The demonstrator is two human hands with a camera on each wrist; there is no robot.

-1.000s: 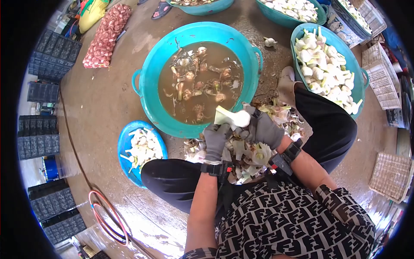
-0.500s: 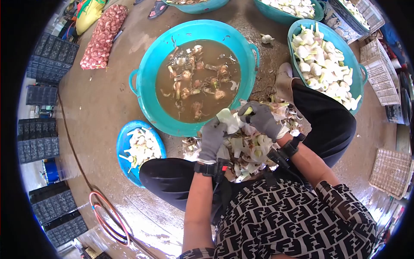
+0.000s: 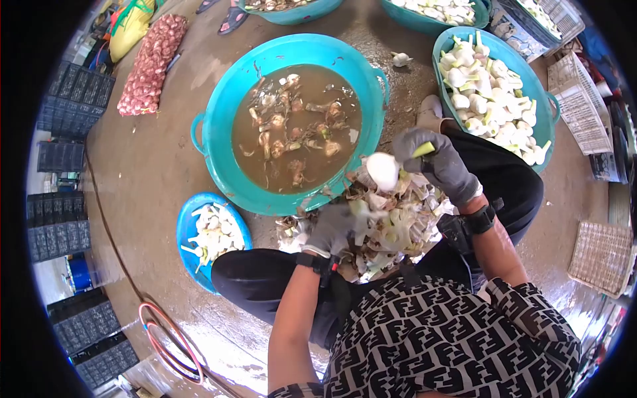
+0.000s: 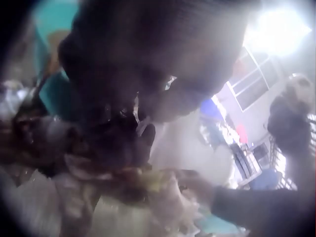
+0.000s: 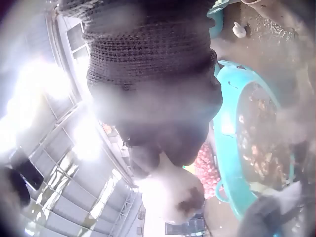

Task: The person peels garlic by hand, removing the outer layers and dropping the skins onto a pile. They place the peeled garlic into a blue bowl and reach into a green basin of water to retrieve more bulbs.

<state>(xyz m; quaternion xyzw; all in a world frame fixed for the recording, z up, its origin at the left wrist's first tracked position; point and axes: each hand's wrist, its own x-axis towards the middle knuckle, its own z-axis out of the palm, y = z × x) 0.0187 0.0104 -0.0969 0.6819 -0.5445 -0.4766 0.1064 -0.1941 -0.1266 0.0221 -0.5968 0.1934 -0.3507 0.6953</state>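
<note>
A white garlic bulb (image 3: 382,171) hangs from my gloved right hand (image 3: 434,162), whose fingers grip its green stem. In the right wrist view the same bulb (image 5: 175,197) shows a brown patch at its base, and the right hand (image 5: 153,98) covers the stem's upper part. Blurred, my gloved left hand (image 3: 332,229) hovers low over the near left side of the pile of garlic peelings (image 3: 398,229), with pale skin at its fingertips. I cannot tell whether the left fingers hold that skin. Dark left fingers fill much of the left wrist view above peelings.
Ahead stands a teal tub (image 3: 219,152) of murky water with unpeeled garlic in it. White bulbs fill a teal basin (image 3: 547,126) at right. A blue basin (image 3: 188,265) of smaller pieces sits left. Beyond lies a red net sack (image 3: 154,63); a hose (image 3: 159,331) coils at lower left.
The hands were together at the bulb and have moved apart. My right hand has carried the bulb up and right; the left has dropped down toward the peelings.
</note>
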